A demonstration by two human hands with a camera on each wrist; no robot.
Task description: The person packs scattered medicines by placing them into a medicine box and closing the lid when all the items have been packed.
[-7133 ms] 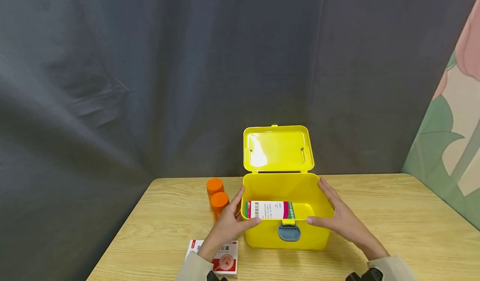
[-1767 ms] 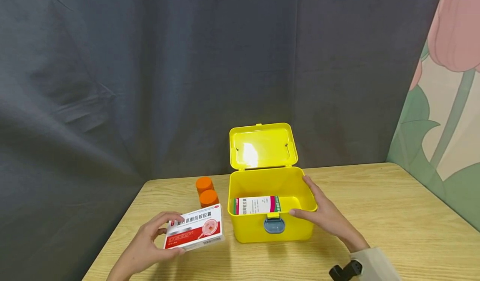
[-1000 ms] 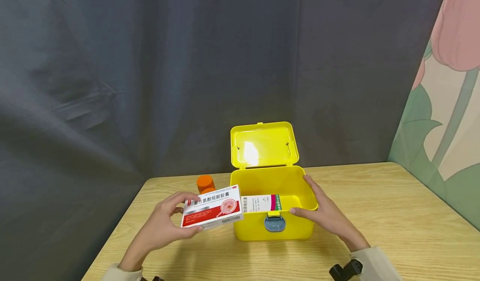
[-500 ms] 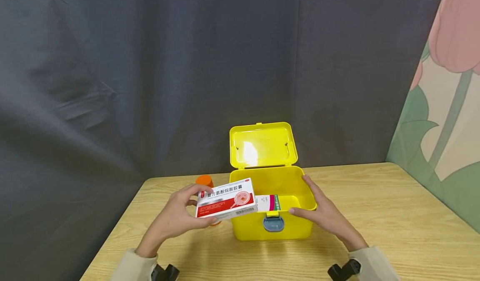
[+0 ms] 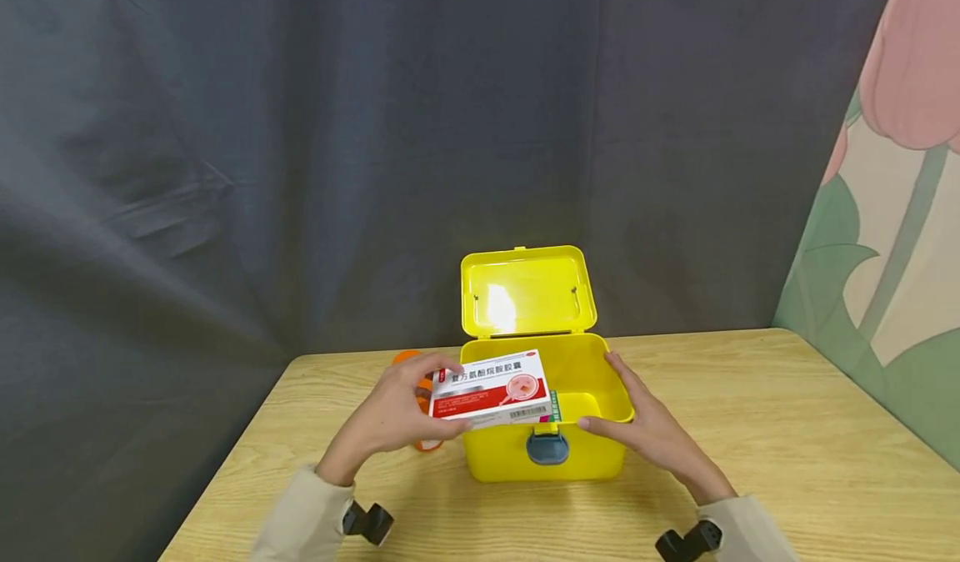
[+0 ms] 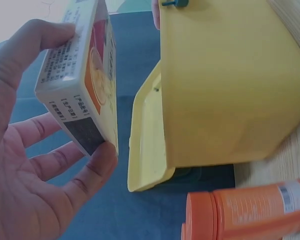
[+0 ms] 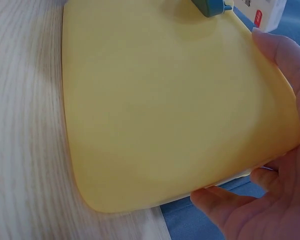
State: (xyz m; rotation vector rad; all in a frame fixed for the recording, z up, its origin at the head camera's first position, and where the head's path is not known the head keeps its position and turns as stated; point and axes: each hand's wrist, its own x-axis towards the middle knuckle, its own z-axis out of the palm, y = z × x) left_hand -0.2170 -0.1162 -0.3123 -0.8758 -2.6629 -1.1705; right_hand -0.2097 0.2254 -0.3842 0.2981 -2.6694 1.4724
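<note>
My left hand (image 5: 397,408) grips a white-and-red medicine box (image 5: 491,391) by its left end, thumb below and fingers on top. The medicine box is tilted over the front-left rim of a yellow lidded storage box (image 5: 543,454), whose lid (image 5: 528,291) stands raised at the back. In the left wrist view, the medicine box (image 6: 82,75) is held above the rim level. My right hand (image 5: 648,424) holds the storage box at its right side, thumb at the front rim and fingers along the side. Inside, a green-edged medicine carton (image 5: 555,406) is mostly hidden behind the held one.
Two orange bottles stand left of the storage box, partly behind my left hand; one orange bottle (image 6: 255,207) shows in the left wrist view. A grey-blue latch (image 5: 547,448) is on the box front. The wooden table (image 5: 750,429) meets a dark curtain (image 5: 375,170) at the back.
My left hand let go of the storage box, took up the white-and-red medicine box from the table and moved it rightward and up over the rim. My right hand stayed on the storage box.
</note>
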